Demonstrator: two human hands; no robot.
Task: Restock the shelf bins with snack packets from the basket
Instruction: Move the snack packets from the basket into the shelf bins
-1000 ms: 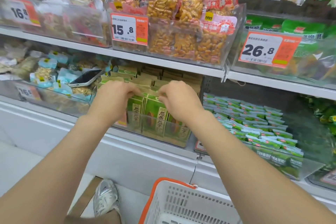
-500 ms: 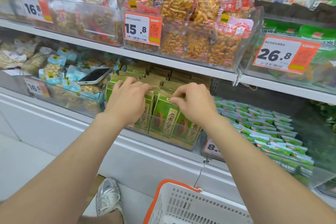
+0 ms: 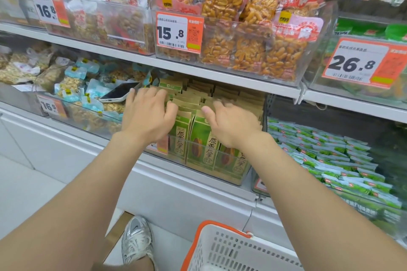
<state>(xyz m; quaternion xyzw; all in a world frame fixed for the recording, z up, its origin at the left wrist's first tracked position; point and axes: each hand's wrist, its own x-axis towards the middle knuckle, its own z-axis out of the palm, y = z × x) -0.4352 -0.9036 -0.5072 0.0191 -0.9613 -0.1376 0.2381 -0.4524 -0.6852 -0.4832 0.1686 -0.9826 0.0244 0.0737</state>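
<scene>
Green and brown snack packets (image 3: 199,138) stand upright in rows inside a clear shelf bin (image 3: 233,177) on the lower shelf. My left hand (image 3: 149,114) lies over the left rows with its fingers spread and fairly straight on the packet tops. My right hand (image 3: 231,125) rests on the right rows, fingers extended over the tops, thumb pointing left. Neither hand grips a packet. The white basket (image 3: 231,251) with an orange rim sits on the floor below, its inside mostly out of view.
A phone (image 3: 120,94) lies on the blue-packet bin to the left. Green packets (image 3: 330,160) fill the bin to the right. Upper-shelf bins hold orange snack bags (image 3: 248,28) with price tags. My shoe (image 3: 136,240) stands left of the basket.
Both hands have uncurled from pinching the packet tops and now lie flatter over the rows. The view has moved closer to the shelf.
</scene>
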